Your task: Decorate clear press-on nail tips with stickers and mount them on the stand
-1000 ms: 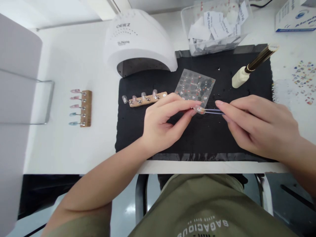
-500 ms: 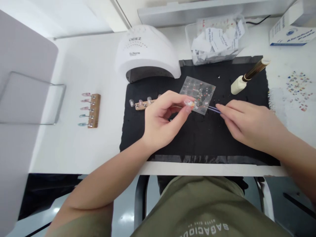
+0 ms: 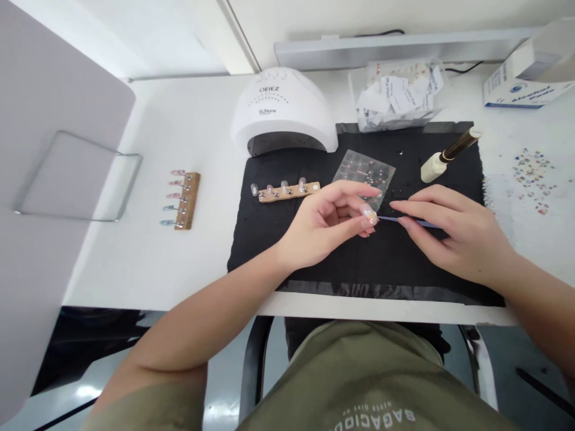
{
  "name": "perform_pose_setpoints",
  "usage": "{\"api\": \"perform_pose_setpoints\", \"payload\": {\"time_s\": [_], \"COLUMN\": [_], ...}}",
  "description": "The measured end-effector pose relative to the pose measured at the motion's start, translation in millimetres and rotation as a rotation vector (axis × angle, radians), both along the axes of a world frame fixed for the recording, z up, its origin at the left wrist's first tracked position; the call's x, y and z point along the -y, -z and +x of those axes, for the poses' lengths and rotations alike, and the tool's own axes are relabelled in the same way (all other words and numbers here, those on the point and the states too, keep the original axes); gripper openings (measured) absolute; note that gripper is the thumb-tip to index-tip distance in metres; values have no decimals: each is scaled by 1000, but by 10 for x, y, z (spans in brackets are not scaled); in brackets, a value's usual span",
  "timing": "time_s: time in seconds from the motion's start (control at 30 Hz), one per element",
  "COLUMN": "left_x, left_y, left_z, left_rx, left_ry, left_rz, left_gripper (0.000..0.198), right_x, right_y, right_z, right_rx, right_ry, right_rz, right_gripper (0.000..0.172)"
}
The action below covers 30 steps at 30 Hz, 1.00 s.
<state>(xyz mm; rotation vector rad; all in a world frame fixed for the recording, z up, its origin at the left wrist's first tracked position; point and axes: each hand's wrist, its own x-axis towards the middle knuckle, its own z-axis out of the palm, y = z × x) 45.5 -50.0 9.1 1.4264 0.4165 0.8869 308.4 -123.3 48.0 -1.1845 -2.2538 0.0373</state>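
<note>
My left hand (image 3: 321, 227) pinches a decorated false nail tip (image 3: 370, 215), white with orange and yellow bits, between thumb and fingers. In my right hand (image 3: 462, 233) are slim blue-purple tweezers (image 3: 389, 218), pointing left; their points reach the edge of the nail tip, though actual contact is too small to make out. Behind my left fingers lies a clear sheet (image 3: 353, 166) dotted with small coloured decorations, partly covered by that hand. A wooden stand (image 3: 291, 193) with several clear nail tips rests on the black mat (image 3: 269, 239), left of the sheet.
A white nail lamp (image 3: 283, 108) stands behind the mat. A cream polish bottle (image 3: 433, 167) is at the right, near scattered gems (image 3: 534, 170). Farther back are a bin of alcohol pads (image 3: 386, 123) and an open box (image 3: 516, 90). Another nail stand (image 3: 187, 200) sits left.
The tweezers have gone from the clear sheet to the nail tip. My left hand has shifted right and down with the nail tip, uncovering the wooden stand. The whole view has shifted slightly.
</note>
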Motion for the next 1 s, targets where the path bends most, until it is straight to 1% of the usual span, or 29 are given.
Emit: {"api": "perform_pose_setpoints", "payload": {"time_s": [0.1, 0.23, 0.37, 0.47, 0.7, 0.8, 0.9, 1.0], "left_x": [47, 101, 119, 114, 98, 96, 84, 35], "left_y": [-3, -58, -102, -103, -127, -134, -116, -128], "left_z": [9, 39, 63, 64, 41, 47, 73, 68], "left_rx": [25, 55, 55, 79, 20, 10, -3, -48], "left_ry": [81, 159, 222, 263, 273, 290, 318, 302], "left_rz": [-60, -216, -379, -452, -516, -529, -512, -461], "left_gripper": [35, 37, 37, 38, 45, 45, 44, 46], "right_x": [52, 85, 73, 70, 61, 58, 63, 68], "right_y": [-44, -16, 41, 51, 38, 53, 70, 76], "right_z": [-67, -122, -136, -139, -132, -141, -154, -166], "right_rx": [-130, -215, -265, -274, -329, -395, -439, -483], "right_ry": [-41, -138, -157, -166, -163, -153, -143, -127], "right_rz": [-60, -134, -118, -128, -202, -216, -209, -228], "right_gripper": [27, 31, 30, 28, 16, 15, 16, 16]}}
